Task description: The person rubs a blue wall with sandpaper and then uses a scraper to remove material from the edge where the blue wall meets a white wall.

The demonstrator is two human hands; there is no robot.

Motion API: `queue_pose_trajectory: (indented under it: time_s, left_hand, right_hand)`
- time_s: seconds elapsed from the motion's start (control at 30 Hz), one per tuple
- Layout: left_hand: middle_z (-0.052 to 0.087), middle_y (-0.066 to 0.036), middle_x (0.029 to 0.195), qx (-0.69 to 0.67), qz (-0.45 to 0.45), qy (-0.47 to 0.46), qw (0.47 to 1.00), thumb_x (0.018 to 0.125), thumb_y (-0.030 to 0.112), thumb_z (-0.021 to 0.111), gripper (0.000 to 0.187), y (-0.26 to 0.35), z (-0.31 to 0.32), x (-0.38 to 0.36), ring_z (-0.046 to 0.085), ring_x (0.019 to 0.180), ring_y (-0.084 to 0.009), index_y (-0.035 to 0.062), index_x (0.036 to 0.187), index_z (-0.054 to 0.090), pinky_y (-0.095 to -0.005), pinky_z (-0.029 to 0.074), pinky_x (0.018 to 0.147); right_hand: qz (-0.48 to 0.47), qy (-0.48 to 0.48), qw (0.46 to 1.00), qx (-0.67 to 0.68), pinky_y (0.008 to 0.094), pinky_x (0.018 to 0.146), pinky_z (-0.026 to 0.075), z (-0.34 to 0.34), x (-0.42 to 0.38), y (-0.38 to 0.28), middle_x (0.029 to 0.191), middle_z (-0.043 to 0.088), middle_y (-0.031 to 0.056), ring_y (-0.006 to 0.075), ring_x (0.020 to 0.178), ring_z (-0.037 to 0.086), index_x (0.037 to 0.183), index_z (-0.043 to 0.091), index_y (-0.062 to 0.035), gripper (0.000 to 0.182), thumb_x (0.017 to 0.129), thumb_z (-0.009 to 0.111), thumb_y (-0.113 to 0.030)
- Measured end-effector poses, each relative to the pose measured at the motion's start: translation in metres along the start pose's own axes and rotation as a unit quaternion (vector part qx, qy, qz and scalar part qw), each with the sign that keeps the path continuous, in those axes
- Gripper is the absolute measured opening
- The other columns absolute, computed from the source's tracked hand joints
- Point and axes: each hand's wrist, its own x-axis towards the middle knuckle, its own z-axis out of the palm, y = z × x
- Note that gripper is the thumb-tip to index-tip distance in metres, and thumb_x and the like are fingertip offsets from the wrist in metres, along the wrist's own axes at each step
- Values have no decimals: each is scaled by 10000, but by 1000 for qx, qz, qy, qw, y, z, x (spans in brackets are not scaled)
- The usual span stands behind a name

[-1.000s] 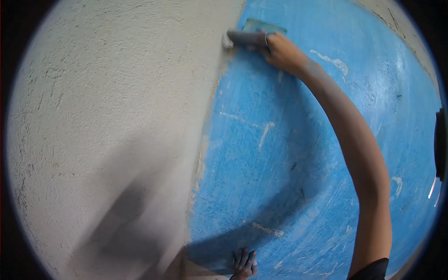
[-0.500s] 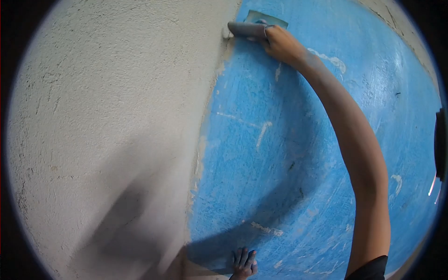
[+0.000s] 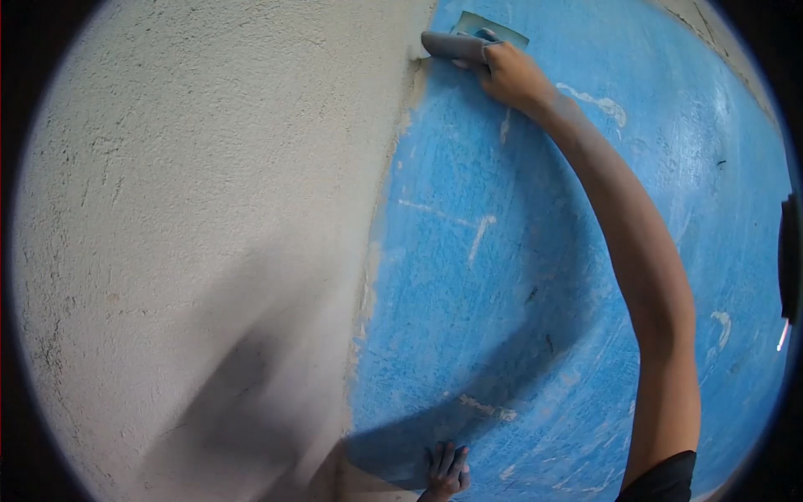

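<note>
My right hand (image 3: 512,77) is closed around a flat tool with a grey rounded handle (image 3: 454,48) and a greenish, thin plate (image 3: 495,30). Its exact kind cannot be made out. The plate lies close to the blue wall (image 3: 452,309), near the top where the blue meets a rough whitish wall (image 3: 201,151). At the bottom edge of the view, my left hand (image 3: 449,470) rests in shadow on the blue surface, its fingers extended upward and slightly apart. Nothing is visible in it.
Whitish patches (image 3: 488,408) and scratches mark the blue paint. A ragged, chipped seam (image 3: 368,289) runs between the two wall surfaces. Shadows of my head and arm fall across both. A dark object (image 3: 788,259) stands at the far right edge.
The whole view has shifted a little, so the wall appears farther right. My right hand and the tool have moved slightly right and up. My left hand keeps its place on the wall.
</note>
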Motion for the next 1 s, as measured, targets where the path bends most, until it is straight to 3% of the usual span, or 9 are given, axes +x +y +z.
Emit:
queue_pose_trajectory:
  time_s: [0.07,0.23,0.37,0.5,0.6,0.77,0.87,0.93,1.0]
  left_hand:
    - [473,-257,1251,-4,-16,-5,1000,844,253,402,427,-5,3,-5,406,1159,-508,50,1184,562,-677,210,955]
    - [510,-260,1196,1,-8,11,1000,878,262,369,416,2,1,2,466,1091,-505,68,1192,562,-662,277,921]
    - [462,-249,1270,46,17,19,999,868,253,403,411,6,-2,11,374,1215,-469,-3,1147,565,-648,229,979]
    - [473,-253,1254,31,31,20,999,875,269,390,428,3,-3,6,380,1210,-467,-13,1150,557,-644,233,979]
    - [479,-253,1244,42,35,31,998,881,279,382,433,1,-4,9,385,1210,-459,-16,1145,558,-634,239,986]
    - [475,-247,1253,26,30,18,999,885,284,380,429,4,-12,9,394,1203,-456,-8,1141,563,-631,256,980]
    - [489,-251,1231,18,15,46,999,882,278,383,418,3,5,5,422,1161,-470,23,1159,564,-633,270,961]
    - [523,-269,1170,-14,-20,24,999,881,259,375,408,-1,8,-7,469,1086,-501,71,1189,564,-641,297,922]
    - [485,-245,1240,42,13,8,999,881,300,387,436,-2,1,-6,425,1165,-463,27,1176,556,-630,252,972]
  right_hand:
    - [-100,-45,993,41,437,818,466,2,-2,-1,937,621,229,356,888,601,1048,600,-23,235,866,507,-138]
    - [100,32,994,-10,442,870,438,-8,3,1,1021,590,252,356,984,565,1045,610,-31,253,813,533,-97]
    - [-190,18,982,4,447,753,478,14,-10,-11,900,611,255,404,854,585,1018,612,-6,266,854,531,-198]
    - [104,101,989,-1,440,800,455,-9,14,-2,911,611,246,408,889,570,1000,625,-40,248,855,558,-230]
    - [-141,-13,990,-14,439,751,494,-3,-3,-27,919,627,218,390,845,600,953,632,-11,296,855,538,-274]
    - [87,26,996,-8,435,783,464,-4,14,4,1011,608,191,372,912,580,1040,622,-86,244,846,578,-228]
    - [-133,5,991,27,435,773,467,7,7,6,964,620,200,368,906,585,1042,620,-70,246,849,566,-213]
    - [84,1,996,2,423,789,463,-17,12,-1,948,624,207,380,893,582,1050,598,-36,243,845,562,-162]
    - [-31,5,997,74,419,815,454,-5,21,15,987,616,206,371,918,575,1050,595,-43,235,841,565,-146]
